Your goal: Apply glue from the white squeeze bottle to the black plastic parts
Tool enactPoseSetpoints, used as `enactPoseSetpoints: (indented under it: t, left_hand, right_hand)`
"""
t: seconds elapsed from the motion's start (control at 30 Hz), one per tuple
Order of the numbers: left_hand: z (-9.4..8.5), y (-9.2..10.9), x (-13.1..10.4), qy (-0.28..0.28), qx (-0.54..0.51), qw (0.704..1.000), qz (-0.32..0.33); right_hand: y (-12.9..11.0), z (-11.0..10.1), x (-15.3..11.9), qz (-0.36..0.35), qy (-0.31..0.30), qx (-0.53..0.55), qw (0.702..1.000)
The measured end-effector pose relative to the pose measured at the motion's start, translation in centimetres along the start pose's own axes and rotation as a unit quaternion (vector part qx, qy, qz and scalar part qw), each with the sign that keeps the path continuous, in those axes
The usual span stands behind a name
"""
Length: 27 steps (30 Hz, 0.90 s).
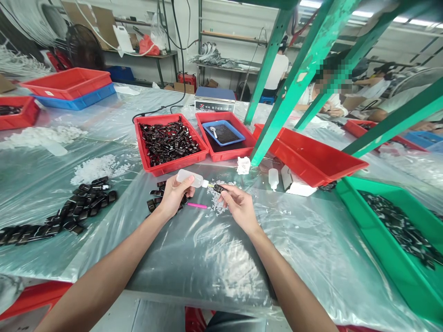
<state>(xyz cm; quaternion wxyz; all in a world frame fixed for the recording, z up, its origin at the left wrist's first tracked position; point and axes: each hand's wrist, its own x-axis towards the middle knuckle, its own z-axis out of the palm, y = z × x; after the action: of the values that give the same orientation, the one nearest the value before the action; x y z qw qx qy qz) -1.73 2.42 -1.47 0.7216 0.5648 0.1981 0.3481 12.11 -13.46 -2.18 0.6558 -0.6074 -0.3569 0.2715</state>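
Note:
My left hand [175, 194] is closed around a white squeeze bottle [190, 178], tilted so its thin nozzle points right. In my right hand [238, 203] is a small black plastic part [219, 188], pinched between the fingers. The nozzle tip meets the part or stops just short of it; I cannot tell which. Small white pieces [218, 206] lie scattered under the hands. A pink stick-like tool [197, 205] rests beside my left hand, and several black parts [152, 204] sit partly hidden behind that hand.
Behind the hands stand a red tray [204, 160] of black parts and a red tray [226, 156] holding a blue one. A green post [270, 110] rises from the table. A second bottle [273, 178] and a green bin [367, 230] are right; black parts [74, 207] lie left.

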Motion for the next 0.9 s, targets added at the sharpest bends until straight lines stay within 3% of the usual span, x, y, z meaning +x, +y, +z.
enactPoseSetpoints:
  t: [0.9]
  left_hand:
    - [0.26,0.27,-0.11,0.011,-0.027,1.000,-0.002]
  right_hand:
    - [-0.81,-0.34,-0.09,0.004,0.017,-0.011,1.000]
